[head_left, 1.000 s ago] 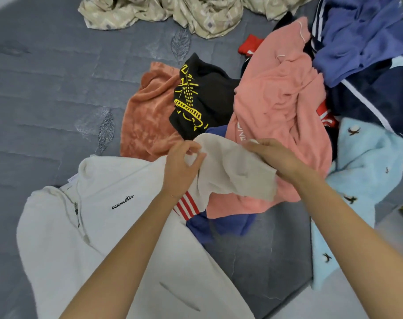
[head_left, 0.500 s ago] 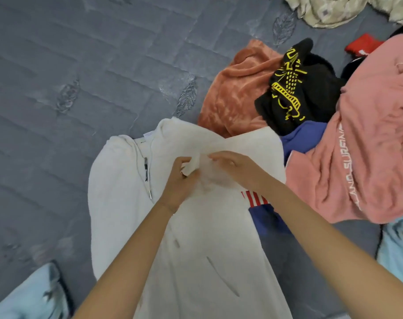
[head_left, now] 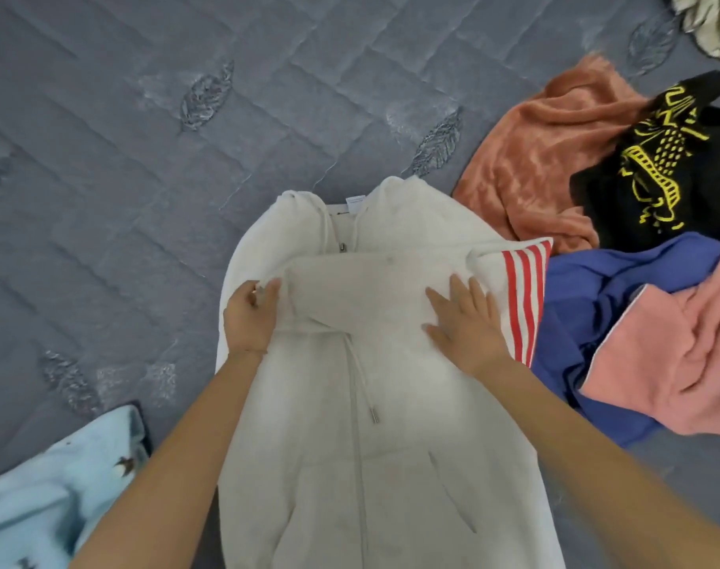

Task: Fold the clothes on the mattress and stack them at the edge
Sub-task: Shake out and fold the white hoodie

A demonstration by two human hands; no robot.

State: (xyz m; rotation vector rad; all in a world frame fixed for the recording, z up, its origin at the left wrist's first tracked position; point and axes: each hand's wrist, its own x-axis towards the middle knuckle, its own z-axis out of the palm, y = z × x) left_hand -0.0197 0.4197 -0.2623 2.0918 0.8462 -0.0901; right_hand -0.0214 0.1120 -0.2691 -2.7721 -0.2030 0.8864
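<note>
A cream zip hoodie (head_left: 395, 437) lies flat on the grey quilted mattress (head_left: 144, 129), hood end away from me. One sleeve (head_left: 362, 285) is folded across its chest. My left hand (head_left: 249, 316) pinches the sleeve's cuff end at the hoodie's left side. My right hand (head_left: 463, 320) lies flat with spread fingers on the sleeve near the right shoulder. Beside that hand a white garment with red stripes (head_left: 522, 297) shows from under the hoodie.
Unfolded clothes lie to the right: a rust velvet piece (head_left: 530, 154), a black top with yellow print (head_left: 670, 166), a blue garment (head_left: 596, 322) and a pink one (head_left: 678, 355). A light blue fleece (head_left: 50, 486) sits at lower left. A patterned cloth (head_left: 711, 22) lies at the top right corner.
Both hands brought the sleeve from the pile over onto the hoodie's chest and laid it flat. My right hand went from gripping the cloth to pressing it with straight fingers. The view shifted left.
</note>
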